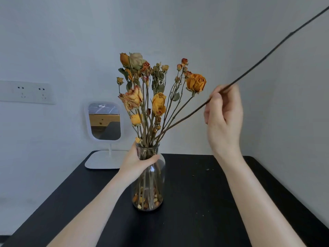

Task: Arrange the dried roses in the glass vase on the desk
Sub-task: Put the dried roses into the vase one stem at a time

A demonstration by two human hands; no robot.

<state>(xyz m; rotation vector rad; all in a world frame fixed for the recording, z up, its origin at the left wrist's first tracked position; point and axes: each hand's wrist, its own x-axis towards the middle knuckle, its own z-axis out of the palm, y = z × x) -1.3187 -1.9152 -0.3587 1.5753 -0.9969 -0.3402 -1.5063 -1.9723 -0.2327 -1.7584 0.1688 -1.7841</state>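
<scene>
Left hand [135, 162]: curled round the glass vase [154, 184] neck.
Right hand [222, 120]: pinching a long bare stem [267, 61] (foot among dried roses [158, 103]).

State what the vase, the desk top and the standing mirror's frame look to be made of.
Clear bottle-shaped vase: glass, glossy; stems and petal bits show through it. Black desk top: probably painted or laminated board, matte; no grain visible. White rounded mirror frame: likely plastic, smooth and slightly translucent.
</scene>
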